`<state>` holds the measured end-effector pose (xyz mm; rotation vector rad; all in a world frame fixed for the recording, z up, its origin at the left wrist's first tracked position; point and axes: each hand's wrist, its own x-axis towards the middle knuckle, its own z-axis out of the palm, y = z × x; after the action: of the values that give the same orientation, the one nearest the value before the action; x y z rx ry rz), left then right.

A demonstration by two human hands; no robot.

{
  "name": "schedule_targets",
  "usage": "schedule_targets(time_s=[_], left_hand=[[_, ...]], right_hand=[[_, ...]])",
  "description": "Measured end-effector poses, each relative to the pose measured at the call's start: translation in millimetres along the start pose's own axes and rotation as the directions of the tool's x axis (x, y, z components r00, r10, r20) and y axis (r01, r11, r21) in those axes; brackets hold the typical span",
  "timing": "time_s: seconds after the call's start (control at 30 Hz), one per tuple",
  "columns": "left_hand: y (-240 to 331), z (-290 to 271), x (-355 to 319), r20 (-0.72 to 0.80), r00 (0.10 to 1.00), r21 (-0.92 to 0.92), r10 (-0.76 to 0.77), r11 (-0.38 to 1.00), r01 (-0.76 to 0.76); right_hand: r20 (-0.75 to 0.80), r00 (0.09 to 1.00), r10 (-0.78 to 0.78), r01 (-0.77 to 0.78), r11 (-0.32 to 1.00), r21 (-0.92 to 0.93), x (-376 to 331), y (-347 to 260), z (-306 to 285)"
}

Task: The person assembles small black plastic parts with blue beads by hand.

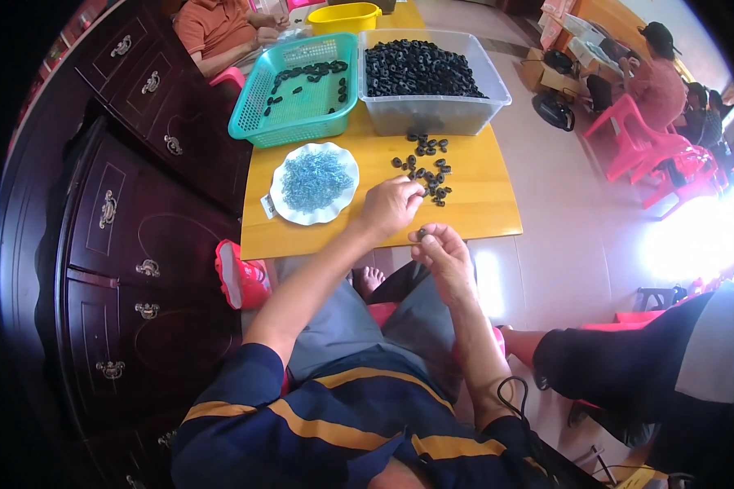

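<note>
head view: a small black piece [422, 234] is held at frame centre, pinched between the thumb and forefinger of the right hand [448, 257], just off the near edge of the table [485, 208]. the left hand [390, 204] is placed above and left of it, over the tabletop, fingers bent and brought together beside the loose black pieces [421, 173]; whether one is gripped cannot be told, the fingertips being partly hidden.

the loose pieces are scattered at upper centre, in front of a clear bin [432, 116], which is heaped with similar black pieces. left of the bin, a green basket [298, 129] is seen, sparsely filled with more of them. below the basket, a wavy-edged white plate [278, 200] is covered with small, clear bluish bits [315, 181]. a yellow basin [342, 18] is noted at the top edge; the left side is occupied by a dark cabinet [151, 228].
</note>
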<state>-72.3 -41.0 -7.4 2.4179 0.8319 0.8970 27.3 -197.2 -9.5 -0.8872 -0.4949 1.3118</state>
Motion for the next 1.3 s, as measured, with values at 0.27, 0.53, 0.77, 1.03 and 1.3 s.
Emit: schedule_targets(time_s=[0.27,0.53,0.77,1.03,1.3], left_hand=[[13.5,27.6,34.7,-0.023,0.982,0.086,0.186,0.979,-0.184],[6.1,44.4,66.1,0.189,0.948,0.197,0.255,0.936,-0.291],[6.9,50.3,66.3,0.178,0.942,0.261,0.284,0.91,-0.323],[6.1,48.2,65.9,0.136,0.95,0.103,0.281,0.95,-0.295],[28.4,-32.8,13.1,0.124,0.986,-0.6,-0.114,0.783,0.166]], right_hand=[[-0.034,0.999,-0.019,0.019,1.0,0.008,0.0,-2.6,-1.6],[-0.084,0.995,-0.046,0.048,0.999,0.024,2.3,-1.0,-3.8],[-0.067,0.997,-0.043,0.045,0.999,0.03,4.4,2.3,-6.3],[-0.081,0.994,-0.076,0.078,0.997,0.021,2.9,1.3,-2.0],[-0.094,0.98,-0.175,0.17,0.983,-0.063,0.1,0.3,0.5]])
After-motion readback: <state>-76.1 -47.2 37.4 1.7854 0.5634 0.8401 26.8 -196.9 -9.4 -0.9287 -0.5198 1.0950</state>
